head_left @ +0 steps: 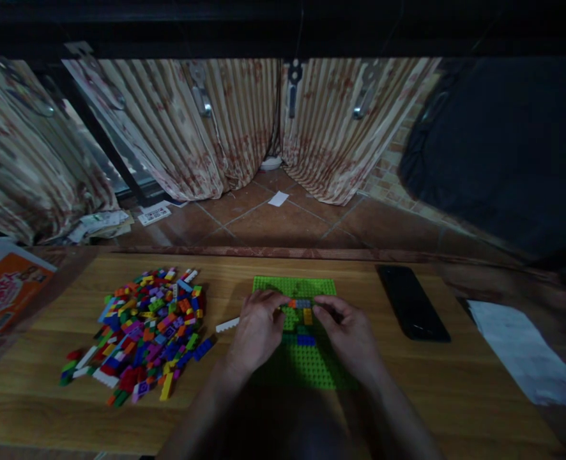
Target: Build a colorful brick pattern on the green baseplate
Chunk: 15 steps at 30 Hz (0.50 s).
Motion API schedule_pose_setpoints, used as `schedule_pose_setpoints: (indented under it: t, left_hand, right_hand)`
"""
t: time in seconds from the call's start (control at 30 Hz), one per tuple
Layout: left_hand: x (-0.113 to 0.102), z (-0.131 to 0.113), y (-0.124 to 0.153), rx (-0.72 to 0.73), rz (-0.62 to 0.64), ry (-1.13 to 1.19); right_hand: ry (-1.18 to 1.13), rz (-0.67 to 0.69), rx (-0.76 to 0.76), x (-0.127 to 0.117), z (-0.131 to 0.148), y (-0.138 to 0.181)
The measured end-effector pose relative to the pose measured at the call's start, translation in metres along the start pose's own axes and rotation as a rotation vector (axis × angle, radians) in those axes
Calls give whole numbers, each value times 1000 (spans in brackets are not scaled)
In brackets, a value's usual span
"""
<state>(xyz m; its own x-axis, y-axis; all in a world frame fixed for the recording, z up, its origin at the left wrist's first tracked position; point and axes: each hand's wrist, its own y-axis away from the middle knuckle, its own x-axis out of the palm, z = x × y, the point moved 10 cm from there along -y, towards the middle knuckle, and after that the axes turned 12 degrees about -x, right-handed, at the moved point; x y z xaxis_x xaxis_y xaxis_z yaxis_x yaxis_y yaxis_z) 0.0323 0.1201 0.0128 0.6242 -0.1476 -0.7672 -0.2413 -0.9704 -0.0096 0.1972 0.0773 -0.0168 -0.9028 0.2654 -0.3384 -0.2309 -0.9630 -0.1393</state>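
Observation:
A green studded baseplate (319,370) lies on the wooden table under both hands. Near its far part is a row of toy bricks, with an orange brick (291,303) at the left and a grey brick (303,303) beside it. My left hand (259,326) has its bent fingertips on the row's orange end. At the grey end, my right hand (347,329) pinches with thumb and forefinger. Between the hands sit a yellow brick (307,316) and a blue brick (306,340). The undersides of the fingers are hidden.
A heap of mixed toy bricks (153,326) spreads over the table's left side. One long white brick (227,325) lies beside my left hand. A black phone (412,303) rests at the right. Paper (527,354) and an orange package (9,287) flank the table.

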Motion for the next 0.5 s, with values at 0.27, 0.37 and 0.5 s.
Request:
schedule_pose_setpoints:
  t: [0.27, 0.37, 0.5]
  left_hand:
    - [-1, 6, 1, -55, -26, 29]
    - [-4, 7, -1, -57, -33, 57]
    - [-9, 14, -3, -99, -86, 78]
  right_hand:
    - [60, 8, -19, 2, 1, 0]
    - [183, -11, -34, -1, 4, -1]
    - [353, -47, -158, 3, 19, -2]
